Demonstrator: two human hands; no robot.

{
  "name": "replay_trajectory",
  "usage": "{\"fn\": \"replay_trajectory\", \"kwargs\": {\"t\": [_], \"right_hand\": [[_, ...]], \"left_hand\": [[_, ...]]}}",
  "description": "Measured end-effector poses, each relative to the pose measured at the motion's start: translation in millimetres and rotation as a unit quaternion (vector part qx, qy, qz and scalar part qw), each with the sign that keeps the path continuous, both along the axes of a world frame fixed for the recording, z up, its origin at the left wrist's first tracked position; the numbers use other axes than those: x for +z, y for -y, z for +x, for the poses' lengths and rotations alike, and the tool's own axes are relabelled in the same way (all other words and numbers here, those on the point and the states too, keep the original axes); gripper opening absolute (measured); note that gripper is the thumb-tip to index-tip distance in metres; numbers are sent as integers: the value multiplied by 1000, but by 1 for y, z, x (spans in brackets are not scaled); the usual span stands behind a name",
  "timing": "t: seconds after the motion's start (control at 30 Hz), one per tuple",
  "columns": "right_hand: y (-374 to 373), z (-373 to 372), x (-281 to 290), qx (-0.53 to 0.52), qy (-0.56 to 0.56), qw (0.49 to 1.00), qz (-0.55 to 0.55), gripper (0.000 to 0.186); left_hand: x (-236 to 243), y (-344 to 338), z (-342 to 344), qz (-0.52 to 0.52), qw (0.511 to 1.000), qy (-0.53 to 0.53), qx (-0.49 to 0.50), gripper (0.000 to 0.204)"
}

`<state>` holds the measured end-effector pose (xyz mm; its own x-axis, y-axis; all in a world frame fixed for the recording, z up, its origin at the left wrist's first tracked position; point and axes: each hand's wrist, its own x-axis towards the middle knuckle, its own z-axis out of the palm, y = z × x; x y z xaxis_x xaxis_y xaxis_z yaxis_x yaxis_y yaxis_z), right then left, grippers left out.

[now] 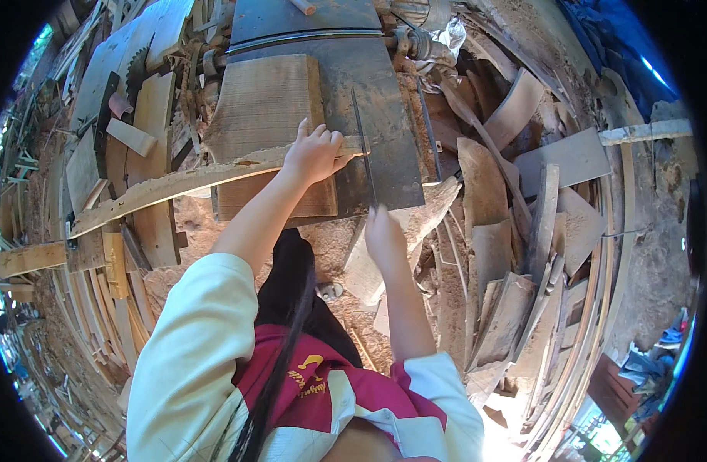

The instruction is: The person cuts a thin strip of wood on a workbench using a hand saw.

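A long, slightly curved wooden strip [192, 178] with a rough edge lies across a thick wide board [263, 100] on the dark metal table [403, 146]. My left hand [313, 154] grips the strip near its right end, fingers over its top. In my closed right hand [386, 231] is a hand saw [362, 127], its long thin dark blade seen edge-on and pointing away from me. The blade crosses the strip's right end; I cannot make out its teeth or how deep it sits. My fist hides the handle.
A toothed circular blade [135, 71] stands at the far left beside planks [155, 115]. Curved offcuts [488, 185] pile up on the right. Sawdust [203, 223] covers the ground near my legs. A round wood piece [303, 6] lies on the table's far part.
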<state>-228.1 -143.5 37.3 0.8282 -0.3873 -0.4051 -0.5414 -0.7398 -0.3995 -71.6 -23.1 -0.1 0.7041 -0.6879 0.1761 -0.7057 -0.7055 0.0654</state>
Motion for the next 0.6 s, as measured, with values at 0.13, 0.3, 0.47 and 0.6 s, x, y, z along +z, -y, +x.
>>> {"fn": "replay_trajectory", "kwargs": {"t": [0.13,0.3,0.47,0.6], "right_hand": [[6,72,-13,-20,76,997,3,31],[6,64,-24,-17,73,997,-7,31],[-8,-42,-26,-27,40,999,-9,30],[-20,-114,-14,-45,-20,999,-2,29]], "left_hand": [[2,6,4,0,1000,5,-10,39],[2,5,2,9,1000,4,-5,39],[-12,1,7,-44,998,51,-18,41],[-7,-2,7,-43,998,29,-17,41]]}}
